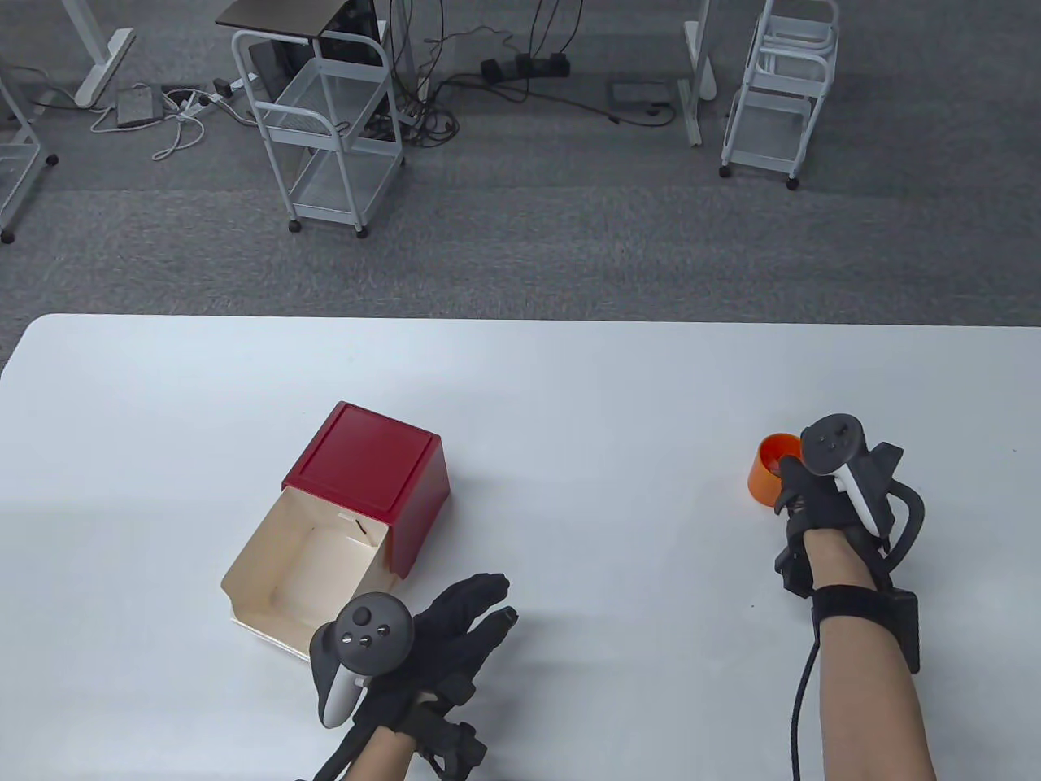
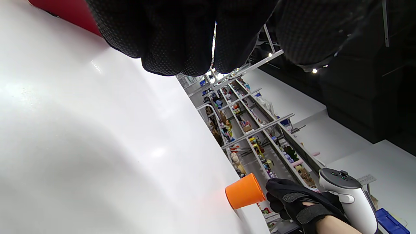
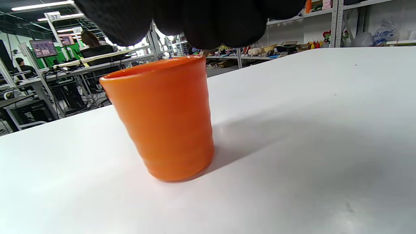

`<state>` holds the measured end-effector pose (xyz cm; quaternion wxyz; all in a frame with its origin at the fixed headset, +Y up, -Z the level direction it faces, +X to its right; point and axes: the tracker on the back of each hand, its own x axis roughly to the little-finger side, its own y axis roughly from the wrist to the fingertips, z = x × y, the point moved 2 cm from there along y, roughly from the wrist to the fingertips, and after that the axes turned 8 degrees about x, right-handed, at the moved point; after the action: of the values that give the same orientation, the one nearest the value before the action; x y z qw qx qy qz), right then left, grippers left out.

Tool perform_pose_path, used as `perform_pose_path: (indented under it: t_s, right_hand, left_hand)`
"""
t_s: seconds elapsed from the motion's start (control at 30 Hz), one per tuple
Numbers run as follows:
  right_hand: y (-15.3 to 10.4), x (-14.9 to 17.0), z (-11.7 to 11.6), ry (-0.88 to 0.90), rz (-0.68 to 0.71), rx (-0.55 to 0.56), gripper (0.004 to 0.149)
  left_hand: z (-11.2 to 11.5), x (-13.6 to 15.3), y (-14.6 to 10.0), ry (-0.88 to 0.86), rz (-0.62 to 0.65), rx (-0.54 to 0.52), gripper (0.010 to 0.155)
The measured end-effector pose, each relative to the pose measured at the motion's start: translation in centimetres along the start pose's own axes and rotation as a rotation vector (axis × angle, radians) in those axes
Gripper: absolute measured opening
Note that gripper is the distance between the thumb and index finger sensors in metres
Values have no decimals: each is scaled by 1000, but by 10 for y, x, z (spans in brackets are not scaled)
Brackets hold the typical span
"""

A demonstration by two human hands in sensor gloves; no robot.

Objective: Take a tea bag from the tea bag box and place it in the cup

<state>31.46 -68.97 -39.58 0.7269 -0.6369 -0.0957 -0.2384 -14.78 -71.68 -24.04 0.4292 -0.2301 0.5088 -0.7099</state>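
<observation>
The red tea bag box [image 1: 366, 464] lies on the white table [image 1: 569, 390] with its cream inside [image 1: 301, 569] open toward me; I see no tea bag in it. The orange cup [image 1: 766, 478] stands upright at the right. My right hand [image 1: 787, 473] is at the cup's near rim, fingers curled over it. In the right wrist view its fingertips [image 3: 211, 22] hang just above the cup [image 3: 162, 117]. No tea bag shows there. My left hand [image 1: 484, 606] lies with its fingers stretched out, empty, just right of the box's open end.
The left wrist view shows a corner of the box [image 2: 65, 11], the cup [image 2: 244, 195] and my right hand [image 2: 286, 198] beside it. Beyond the table's far edge are wire carts [image 1: 325, 122] and cables on the floor.
</observation>
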Motion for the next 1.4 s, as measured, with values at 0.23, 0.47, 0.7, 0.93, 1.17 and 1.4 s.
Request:
perform_pose_path:
  t_s: [0.23, 0.47, 0.7, 0.93, 1.17, 1.4]
  right_hand:
    - [-21, 3, 17, 44, 147, 77, 59]
    - [-61, 2, 39, 229, 336, 62, 61]
    - [-109, 5, 49, 392, 428, 20, 62]
    - [-152, 19, 48, 520, 462, -5, 62]
    - [-172, 38, 33, 574, 446, -13, 62]
    - [-172, 54, 15, 630, 393, -51, 62]
  left_hand:
    - [-2, 3, 0, -14, -13, -8, 65]
    - [-6, 6, -3, -42, -10, -26, 66]
    - [-5, 5, -2, -52, 4, -24, 66]
    - [-5, 5, -2, -65, 10, -22, 67]
    - [-5, 5, -2, -72, 17, -18, 67]
    - [-3, 4, -3, -97, 28, -12, 68]
